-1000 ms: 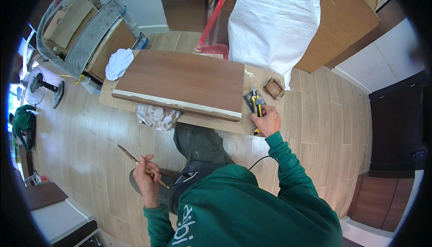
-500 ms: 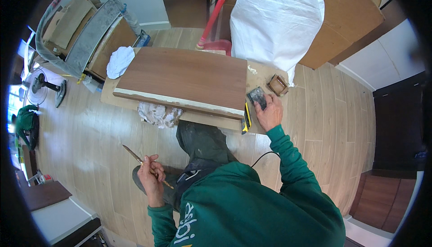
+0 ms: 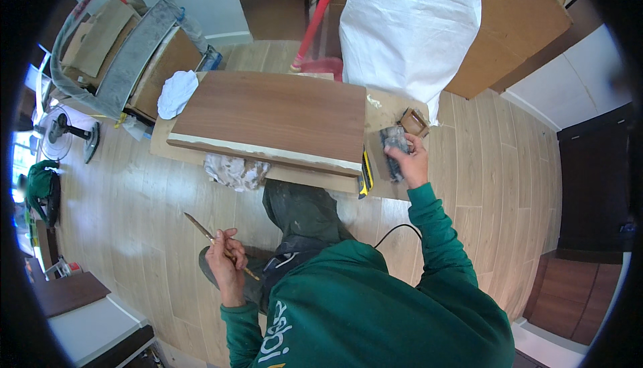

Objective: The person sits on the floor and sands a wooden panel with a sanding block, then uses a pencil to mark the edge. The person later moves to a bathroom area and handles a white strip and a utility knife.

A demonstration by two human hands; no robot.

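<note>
My left hand (image 3: 226,259), over my lap, is closed around a slim brown tool (image 3: 199,226) with a narrow tip pointing up and left. At the right end of the board, my right hand (image 3: 411,160) has its thumb and fingers on a small dark grey block (image 3: 394,139). Motion blurs it; a second dark part shows below, under the thumb, and I cannot tell if it is separate. Just beyond stands a small open brown box (image 3: 414,123). The brown wood-grain panel (image 3: 274,110) lies left of this hand, a whitish strip (image 3: 261,152) along its near edge.
A yellow-and-black cutter (image 3: 365,175) lies against the panel's right end. Crumpled stained cloth (image 3: 236,171) sits at the near edge, white cloth (image 3: 178,93) at the far left. A large white sack (image 3: 408,33) stands behind. Another person (image 3: 43,190) is far left.
My right hand has moved slightly right and away from me, and the grey block in it has shifted toward the small box. My left hand stays where it was with the slim tool.
</note>
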